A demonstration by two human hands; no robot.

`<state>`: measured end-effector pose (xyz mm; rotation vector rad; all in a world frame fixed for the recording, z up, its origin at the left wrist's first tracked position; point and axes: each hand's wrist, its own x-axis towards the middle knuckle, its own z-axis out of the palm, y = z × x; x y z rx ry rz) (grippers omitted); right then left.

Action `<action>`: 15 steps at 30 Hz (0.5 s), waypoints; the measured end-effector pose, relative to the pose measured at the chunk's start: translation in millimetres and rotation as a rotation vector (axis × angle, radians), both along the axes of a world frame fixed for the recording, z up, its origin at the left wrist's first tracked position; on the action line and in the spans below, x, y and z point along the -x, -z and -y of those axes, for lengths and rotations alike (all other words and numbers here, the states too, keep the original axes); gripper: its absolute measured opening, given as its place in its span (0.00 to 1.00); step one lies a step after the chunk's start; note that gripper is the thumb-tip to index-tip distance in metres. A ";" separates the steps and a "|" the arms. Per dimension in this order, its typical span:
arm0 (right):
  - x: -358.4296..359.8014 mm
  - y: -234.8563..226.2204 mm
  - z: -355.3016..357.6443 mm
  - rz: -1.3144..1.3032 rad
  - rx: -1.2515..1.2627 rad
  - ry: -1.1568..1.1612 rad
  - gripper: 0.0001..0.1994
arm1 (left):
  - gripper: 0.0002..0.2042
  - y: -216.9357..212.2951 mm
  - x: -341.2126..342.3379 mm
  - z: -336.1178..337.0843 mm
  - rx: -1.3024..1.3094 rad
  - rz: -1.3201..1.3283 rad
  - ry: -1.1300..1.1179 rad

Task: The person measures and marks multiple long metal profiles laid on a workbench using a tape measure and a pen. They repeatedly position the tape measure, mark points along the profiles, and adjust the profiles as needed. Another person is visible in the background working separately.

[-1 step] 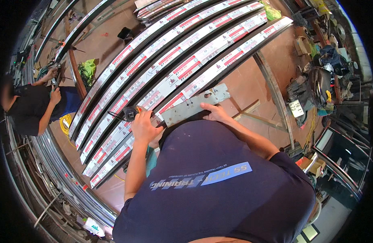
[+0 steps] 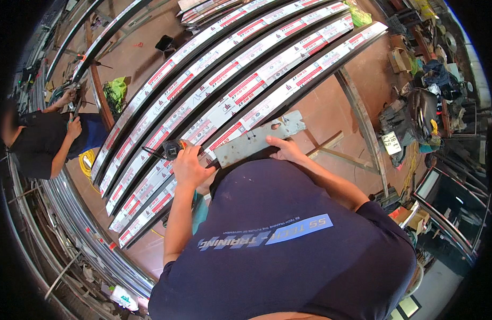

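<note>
My right hand (image 2: 286,149) grips a flat grey metal plate (image 2: 246,143) by its near edge, thumb on top. The plate has a larger hole and small dark holes toward its right end, and lies slantwise against the nearest curved metal profile (image 2: 304,74). My left hand (image 2: 190,166) is closed at the plate's left end, its thumb pointing toward the plate. Beside its fingertips sits a small black tool (image 2: 172,148) with a thin black strap-like part and a bit of orange. What the left fingers hold is hidden.
Several parallel curved profiles with white and red film span the middle. A co-worker (image 2: 38,138) at left holds a tool. Long metal tubes (image 2: 86,213) run along the lower left. A steel bar (image 2: 358,117), a motorbike (image 2: 417,117) and clutter stand at right. Teal object (image 2: 199,210) below my left wrist.
The plate and my right hand have shifted very slightly to the right. My left hand stays in place.
</note>
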<state>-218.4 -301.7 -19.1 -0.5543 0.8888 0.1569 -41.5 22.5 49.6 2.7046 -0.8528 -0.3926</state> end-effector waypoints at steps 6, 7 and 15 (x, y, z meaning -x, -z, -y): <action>35.5 -1.9 6.9 -0.009 0.015 0.059 0.39 | 0.37 -4.5 -4.5 4.3 -0.017 0.003 0.018; 41.8 2.9 7.9 0.018 0.013 0.102 0.39 | 0.37 -4.6 -5.1 6.2 -0.024 -0.003 0.016; 37.1 45.2 45.7 0.242 0.223 0.421 0.28 | 0.38 -9.4 -4.5 0.2 -0.066 0.003 0.037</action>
